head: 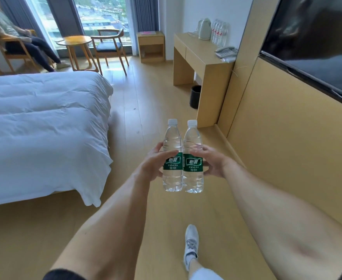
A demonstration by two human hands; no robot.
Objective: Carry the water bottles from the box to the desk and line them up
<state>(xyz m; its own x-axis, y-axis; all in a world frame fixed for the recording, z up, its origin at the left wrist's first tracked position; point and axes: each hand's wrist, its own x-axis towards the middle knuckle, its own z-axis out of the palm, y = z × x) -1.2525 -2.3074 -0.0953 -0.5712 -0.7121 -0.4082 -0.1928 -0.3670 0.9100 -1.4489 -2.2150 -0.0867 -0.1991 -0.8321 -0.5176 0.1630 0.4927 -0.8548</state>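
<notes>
Clear plastic, white caps and green labels mark two water bottles held upright and side by side, touching, in the middle of the head view, above a light wooden floor (145,93). The person's left hand (153,165) curls round the left water bottle (172,156) at its label, thumb across the front and fingers behind. The right hand (213,162) grips the right water bottle (193,158) the same way from the other side. Both bare forearms reach forward from the bottom of the view, and one white sneaker (191,242) steps on the floor below the bottles. Ahead and to the right, well apart from the hands, a light wooden desk (202,63) stands against the wall. On its far end a row of water bottles (220,33) stands just beside a pale electric kettle (204,28), with a grey telephone (226,51) nearer the camera. A black waste bin (195,97) sits under the desk. A bed with white bedding (44,134) fills the left side. Beyond it, by the window, are a round wooden table (75,42), a wooden armchair (110,45) and a seated person (14,37). A dark television screen (317,41) hangs on the wood-panelled wall at right.
</notes>
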